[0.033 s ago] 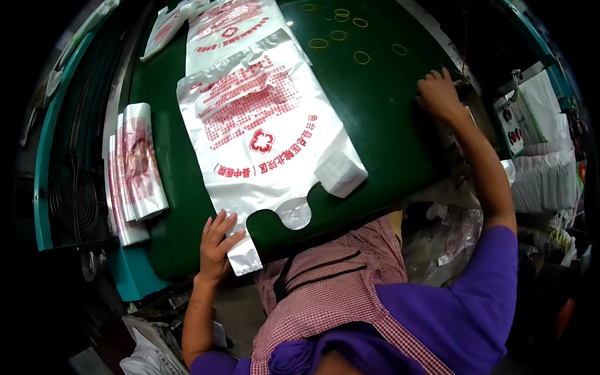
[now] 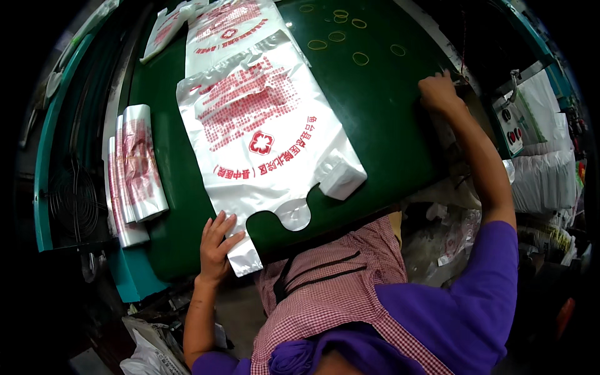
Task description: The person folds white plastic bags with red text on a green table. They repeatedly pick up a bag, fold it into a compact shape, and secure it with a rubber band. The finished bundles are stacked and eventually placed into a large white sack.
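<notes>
A white plastic vest-style bag [image 2: 284, 165] with red print lies flat on the green table, its two handles toward me. My left hand [image 2: 217, 247] rests on the left handle, fingers stretched out and lying flat over its edge. The right handle [image 2: 342, 178] is folded and bunched up. Over at the table's right edge is my right hand [image 2: 439, 94], well apart from the bag. Its fingers are curled together beside a small metal part, and what they hold, if anything, is hidden.
More printed bags [image 2: 228, 28] lie at the far end of the green table [image 2: 387, 112]. Rolled bag bundles [image 2: 139, 165] sit at the left edge. Several rubber bands [image 2: 360, 59] are scattered at the far right. A control box with knobs [image 2: 511, 128] stands beyond my right forearm.
The fingers of my right hand have curled in slightly at the table's edge. My left hand has stayed on the bag's handle.
</notes>
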A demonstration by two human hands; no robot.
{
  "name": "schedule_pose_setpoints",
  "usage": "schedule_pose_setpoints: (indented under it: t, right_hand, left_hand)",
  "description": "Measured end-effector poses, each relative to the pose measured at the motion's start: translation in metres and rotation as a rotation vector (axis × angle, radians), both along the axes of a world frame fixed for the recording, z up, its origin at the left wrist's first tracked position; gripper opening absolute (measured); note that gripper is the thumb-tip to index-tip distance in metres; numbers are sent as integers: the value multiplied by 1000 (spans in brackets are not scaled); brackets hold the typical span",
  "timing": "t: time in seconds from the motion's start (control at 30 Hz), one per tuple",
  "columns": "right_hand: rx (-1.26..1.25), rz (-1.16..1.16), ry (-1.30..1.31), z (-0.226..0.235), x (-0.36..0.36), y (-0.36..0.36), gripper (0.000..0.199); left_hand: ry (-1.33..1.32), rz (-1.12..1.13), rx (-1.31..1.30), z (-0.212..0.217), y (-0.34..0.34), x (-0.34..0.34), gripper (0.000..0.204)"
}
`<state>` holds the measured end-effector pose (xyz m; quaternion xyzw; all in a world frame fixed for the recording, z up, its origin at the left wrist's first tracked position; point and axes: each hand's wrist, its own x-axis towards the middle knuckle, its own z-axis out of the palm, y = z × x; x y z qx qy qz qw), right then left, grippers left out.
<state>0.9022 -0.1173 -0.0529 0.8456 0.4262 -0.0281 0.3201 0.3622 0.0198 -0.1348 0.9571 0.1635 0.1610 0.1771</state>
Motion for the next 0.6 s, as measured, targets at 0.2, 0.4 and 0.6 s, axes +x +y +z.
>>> schedule_pose_setpoints:
  t: [0.2,0.4,0.6]
  right_hand:
    - [148,46,-2,-53,63,35,28]
    - [1287,117,592,-5,49,59,49]
    - [534,699,826,-30,-116,-41,100]
  left_hand:
    - [-18,-26,38,-2,0,0,26]
    - [-37,-31,41,2,-3,4,26]
    - [-35,5,23,-3,-7,-6,32]
